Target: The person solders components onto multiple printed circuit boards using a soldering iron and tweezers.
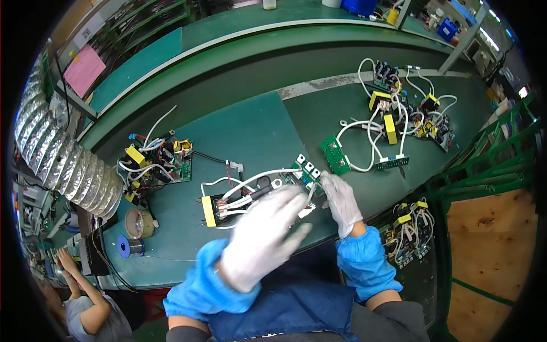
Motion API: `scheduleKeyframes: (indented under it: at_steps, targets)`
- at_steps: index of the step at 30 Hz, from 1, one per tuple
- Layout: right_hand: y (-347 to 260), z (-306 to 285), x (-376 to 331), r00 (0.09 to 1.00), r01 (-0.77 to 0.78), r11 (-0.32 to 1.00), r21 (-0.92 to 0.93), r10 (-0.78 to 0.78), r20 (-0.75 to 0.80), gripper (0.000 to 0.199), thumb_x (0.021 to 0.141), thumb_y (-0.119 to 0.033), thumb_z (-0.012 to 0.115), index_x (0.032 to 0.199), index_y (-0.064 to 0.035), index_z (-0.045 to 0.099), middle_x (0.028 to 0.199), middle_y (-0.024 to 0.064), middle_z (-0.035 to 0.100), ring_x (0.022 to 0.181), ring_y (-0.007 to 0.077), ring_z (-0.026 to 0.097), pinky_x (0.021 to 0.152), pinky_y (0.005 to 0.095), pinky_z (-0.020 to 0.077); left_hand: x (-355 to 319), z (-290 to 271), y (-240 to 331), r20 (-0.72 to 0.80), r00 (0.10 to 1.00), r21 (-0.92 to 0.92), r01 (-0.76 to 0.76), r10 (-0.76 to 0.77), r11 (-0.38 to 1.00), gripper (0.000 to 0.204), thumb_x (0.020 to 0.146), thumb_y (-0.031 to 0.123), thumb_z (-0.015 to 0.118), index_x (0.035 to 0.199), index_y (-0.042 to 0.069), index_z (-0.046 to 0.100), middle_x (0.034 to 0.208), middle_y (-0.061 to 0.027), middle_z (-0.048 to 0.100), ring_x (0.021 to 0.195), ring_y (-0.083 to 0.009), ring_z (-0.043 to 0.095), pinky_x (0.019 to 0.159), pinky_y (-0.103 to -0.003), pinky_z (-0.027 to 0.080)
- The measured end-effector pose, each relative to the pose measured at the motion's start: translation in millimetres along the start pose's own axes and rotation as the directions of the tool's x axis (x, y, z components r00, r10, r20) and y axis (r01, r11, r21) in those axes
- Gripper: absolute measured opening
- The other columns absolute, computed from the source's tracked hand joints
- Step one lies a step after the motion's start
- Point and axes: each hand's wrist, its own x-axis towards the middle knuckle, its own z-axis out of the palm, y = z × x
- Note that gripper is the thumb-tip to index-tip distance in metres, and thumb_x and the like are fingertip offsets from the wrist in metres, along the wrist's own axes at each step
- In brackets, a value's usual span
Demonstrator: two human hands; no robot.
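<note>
Left hand [263, 236] hangs loosely spread, empty, near white wires [263, 175]; right hand [341, 200] bends at the circuit board [308, 170], grip unclear. The board slants lengthwise, far-left to near-right.

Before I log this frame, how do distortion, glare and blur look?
Head view: fisheye bends the long green shelf edge and blackens the corners; bright highlights streak the ribbed silver foil duct; the white-gloved left hand looks blurred, the white-gloved right hand sharper.
</note>
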Motion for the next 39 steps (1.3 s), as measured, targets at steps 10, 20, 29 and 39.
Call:
scheduleKeyframes:
  at_steps: [10, 20, 29, 39]
  targets:
    - [-85, 23, -29, 0.822, 0.564, 0.712, -0.418, -0.532, 0.203, 0.042, 0.081, -0.019, 0.064, 0.123, -0.0113, 0.06, 0.105, 0.0171, 0.063, 0.09, 0.0283, 0.064, 0.078, 0.0369, 0.0522, -87, -37, -103, -0.189, 0.968, 0.362, 0.223, -0.163, 0.905, 0.073, 0.065, 0.019, 0.08, 0.13, 0.008, 0.05, 0.12, -0.0196, 0.053, 0.114, -0.0387, 0.049, 0.099, -0.046, 0.039]
    - [-61, 79, -10, 0.878, 0.477, 0.641, -0.602, -0.321, 0.354, 0.026, 0.084, -0.021, 0.054, 0.11, -0.0227, 0.056, 0.067, 0.0063, 0.056, 0.057, 0.0227, 0.061, 0.044, 0.0401, 0.0432, -75, -35, -84, -0.148, 0.913, 0.419, 0.407, -0.381, 0.812, 0.055, 0.072, 0.021, 0.077, 0.119, 0.0, 0.059, 0.097, -0.0175, 0.06, 0.089, -0.0309, 0.059, 0.083, -0.04, 0.047]
    - [-25, -54, -139, 0.835, 0.182, 0.882, -0.434, -0.372, -0.406, 0.037, 0.075, -0.018, 0.071, 0.111, -0.013, 0.065, 0.093, 0.0102, 0.069, 0.077, 0.0261, 0.069, 0.068, 0.0339, 0.0553, -42, 19, 10, 0.047, 0.978, -0.296, 0.207, -0.202, 0.933, 0.121, 0.06, 0.051, 0.085, 0.15, 0.003, 0.019, 0.141, -0.0188, 0.04, 0.124, -0.0312, 0.046, 0.099, -0.043, 0.041]
    - [201, -241, -333, 0.183, -0.707, 0.685, -0.174, -0.061, -0.981, 0.043, 0.086, -0.025, 0.068, 0.126, -0.0128, 0.056, 0.112, 0.0132, 0.067, 0.098, 0.0332, 0.065, 0.082, 0.0405, 0.0509, -11, 88, 30, 0.295, 0.954, -0.146, 0.107, -0.06, 0.983, 0.075, 0.077, 0.02, 0.074, 0.141, 0.005, 0.039, 0.135, -0.0162, 0.044, 0.12, -0.0301, 0.049, 0.096, -0.042, 0.044]
